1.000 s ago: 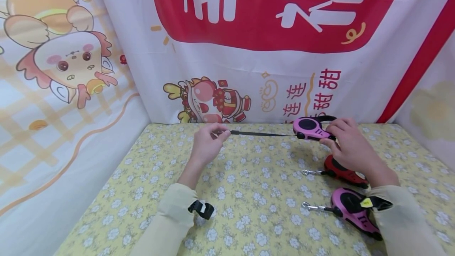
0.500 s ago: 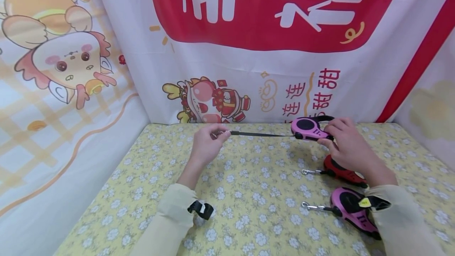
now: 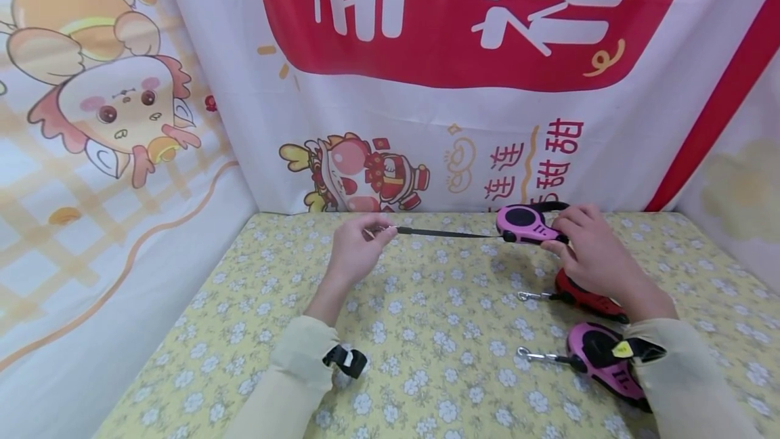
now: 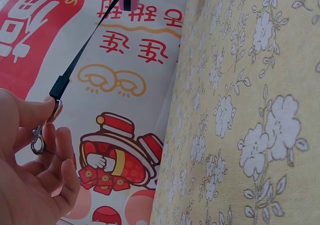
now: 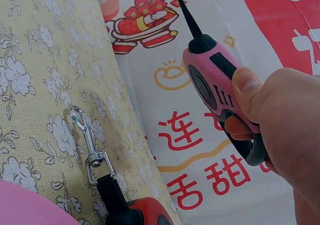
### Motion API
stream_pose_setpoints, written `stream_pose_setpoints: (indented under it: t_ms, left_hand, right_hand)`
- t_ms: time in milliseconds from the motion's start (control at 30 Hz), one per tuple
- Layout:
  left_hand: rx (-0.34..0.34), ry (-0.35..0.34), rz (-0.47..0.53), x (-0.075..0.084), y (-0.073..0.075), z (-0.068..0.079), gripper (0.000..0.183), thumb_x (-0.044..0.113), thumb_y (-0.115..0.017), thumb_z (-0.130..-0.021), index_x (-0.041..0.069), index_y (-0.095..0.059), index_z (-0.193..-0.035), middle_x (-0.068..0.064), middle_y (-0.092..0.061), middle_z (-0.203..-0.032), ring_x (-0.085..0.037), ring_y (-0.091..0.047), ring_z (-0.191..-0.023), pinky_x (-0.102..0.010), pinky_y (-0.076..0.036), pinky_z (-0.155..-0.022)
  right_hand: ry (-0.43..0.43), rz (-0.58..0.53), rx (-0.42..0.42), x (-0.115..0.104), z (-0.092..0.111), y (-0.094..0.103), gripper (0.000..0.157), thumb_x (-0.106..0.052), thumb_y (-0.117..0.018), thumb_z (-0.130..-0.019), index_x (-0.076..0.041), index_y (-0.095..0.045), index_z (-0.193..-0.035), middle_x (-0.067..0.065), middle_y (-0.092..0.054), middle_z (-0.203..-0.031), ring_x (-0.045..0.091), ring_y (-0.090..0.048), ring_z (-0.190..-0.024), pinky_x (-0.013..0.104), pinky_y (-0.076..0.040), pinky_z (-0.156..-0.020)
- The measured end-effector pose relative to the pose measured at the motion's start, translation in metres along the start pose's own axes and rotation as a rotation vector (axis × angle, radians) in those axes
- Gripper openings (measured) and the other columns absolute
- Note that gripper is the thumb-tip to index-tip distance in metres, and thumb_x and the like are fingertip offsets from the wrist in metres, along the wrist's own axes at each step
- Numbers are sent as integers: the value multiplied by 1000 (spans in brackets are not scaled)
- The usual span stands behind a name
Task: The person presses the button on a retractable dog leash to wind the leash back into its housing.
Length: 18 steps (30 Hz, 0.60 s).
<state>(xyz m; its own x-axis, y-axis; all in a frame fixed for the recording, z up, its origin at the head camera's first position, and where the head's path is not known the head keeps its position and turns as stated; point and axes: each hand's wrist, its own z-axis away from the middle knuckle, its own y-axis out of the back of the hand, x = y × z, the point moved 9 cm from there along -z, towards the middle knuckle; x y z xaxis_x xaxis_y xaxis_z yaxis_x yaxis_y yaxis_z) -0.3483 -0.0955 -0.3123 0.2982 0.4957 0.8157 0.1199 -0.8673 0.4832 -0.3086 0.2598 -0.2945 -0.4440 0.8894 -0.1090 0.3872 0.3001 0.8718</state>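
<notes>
My right hand (image 3: 588, 249) grips the handle of a pink and black retractable dog leash (image 3: 523, 223), held up at the far side of the table. In the right wrist view the thumb lies along the top of the leash's pink case (image 5: 220, 77). A black strap (image 3: 451, 233) runs taut from the case across to my left hand (image 3: 358, 246). There the thumb and fingers pinch the strap's metal snap hook (image 4: 39, 141), as the left wrist view shows. Below my right forearm lie a red retractable leash (image 3: 588, 297) and a second pink one (image 3: 603, 361).
A yellow floral cloth (image 3: 426, 344) covers the table. Both lying leashes have metal clips, one on the red leash (image 3: 535, 296) and one on the pink leash (image 3: 536, 356), pointing left. A printed white curtain (image 3: 463, 100) hangs along the back edge.
My right hand has brought the pink leash slightly left and down, so the strap between the hands is a little shorter. The left hand stays almost in place.
</notes>
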Motion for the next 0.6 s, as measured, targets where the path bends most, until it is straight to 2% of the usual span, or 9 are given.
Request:
stream_pose_setpoints:
  t_ms: [333,600]
  left_hand:
    - [-7,-4,-6,-1,-2,0,11,27,-74,-101,18,-79,-106,-1,-76,-103,-19,-66,-94,-34,-55,-83]
    - [-17,-17,-15,-1,-5,0,9,25,-75,-101,18,-79,-104,-1,-75,-101,-19,-66,-92,-33,-55,-81]
  right_hand:
    - [-5,-2,-6,2,1,-3,28,-19,-76,-98,6,-70,-107,25,-66,-115,43,-47,-117,63,-42,-102]
    - [49,7,0,-3,0,-5,26,-19,-76,-97,5,-71,-105,24,-67,-113,40,-49,-113,61,-44,-97]
